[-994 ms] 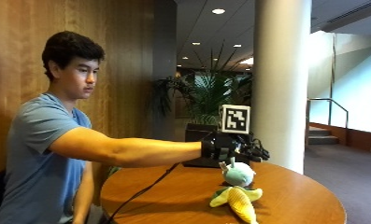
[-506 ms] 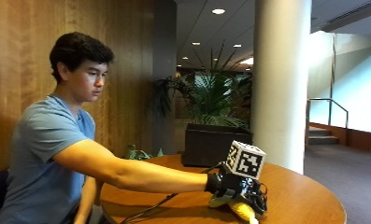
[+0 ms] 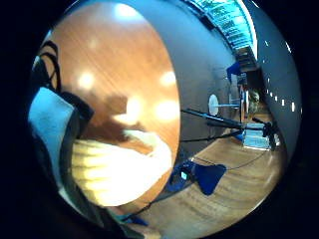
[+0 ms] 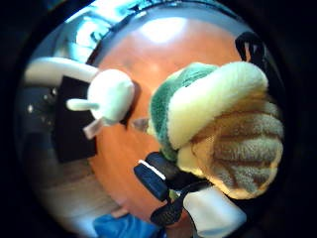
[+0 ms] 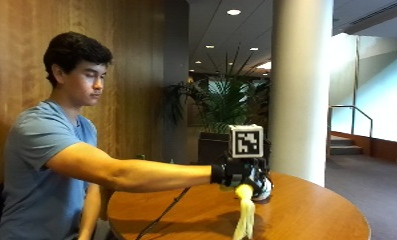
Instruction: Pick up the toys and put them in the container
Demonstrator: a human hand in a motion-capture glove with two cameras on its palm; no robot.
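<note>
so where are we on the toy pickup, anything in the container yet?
Nothing looks binned yet. In hand: the gloved right hand grips the corn plush, lifted so it hangs above the round wooden table. Left: the white bunny toy lies on the table beside a dark box, possibly the container, though I can't confirm that. So the corn needs dropping in, then the bunny.
</note>
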